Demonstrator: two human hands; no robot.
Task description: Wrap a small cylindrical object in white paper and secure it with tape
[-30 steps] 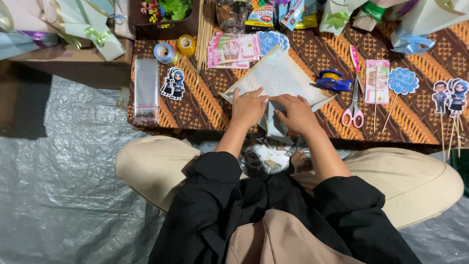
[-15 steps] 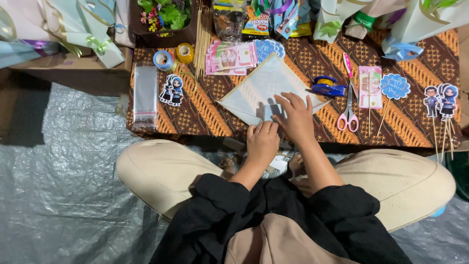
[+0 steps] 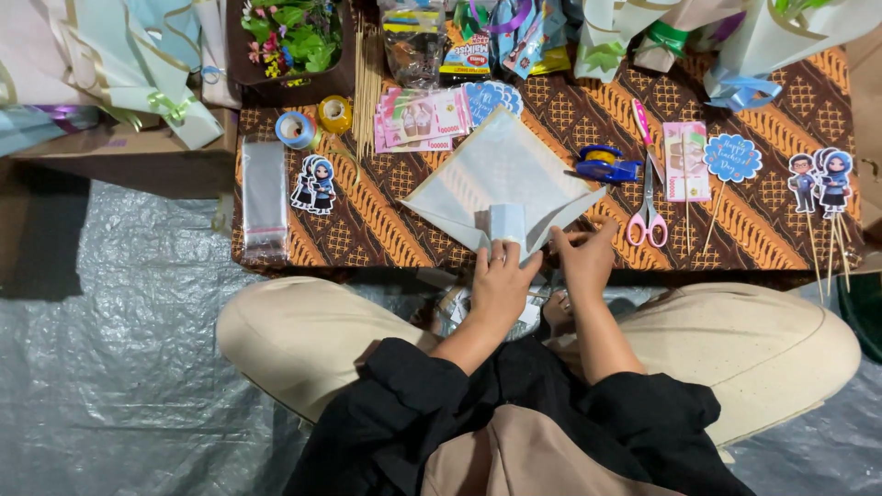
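The person is sitting cross-legged at a low table (image 3: pixel 386 230) covered by a brown patterned cloth. A pale sheet of wrapping paper (image 3: pixel 496 174) is lying on it like a diamond, its near corner at the table's front edge. A small folded piece (image 3: pixel 507 225) is sitting upright at that corner. The left hand (image 3: pixel 501 280) is pressing its fingers against the bottom of this piece, curled and gripping it, it seems, though the fingertips are partly hidden. The right hand (image 3: pixel 583 257) is pinching the paper's right edge just beside it.

Around the paper, pink-handled scissors (image 3: pixel 649 197) are lying to the right, with a blue tape dispenser (image 3: pixel 602 165) near their tip. Farther right are a banknote on a stick (image 3: pixel 685 161), a blue flower-shaped topper (image 3: pixel 732 158) and cartoon figure toppers (image 3: pixel 820 179). To the left are a matching figure sticker (image 3: pixel 314 182), a clear plastic sleeve (image 3: pixel 265 197), two rolls of tape (image 3: pixel 312 124) and a bundle of wooden skewers (image 3: pixel 367 83). Nothing is blocking the hands.

Compared with half a second ago, both hands have drawn back from the middle of the sheet to its near corner, and the folded piece is now standing between them.
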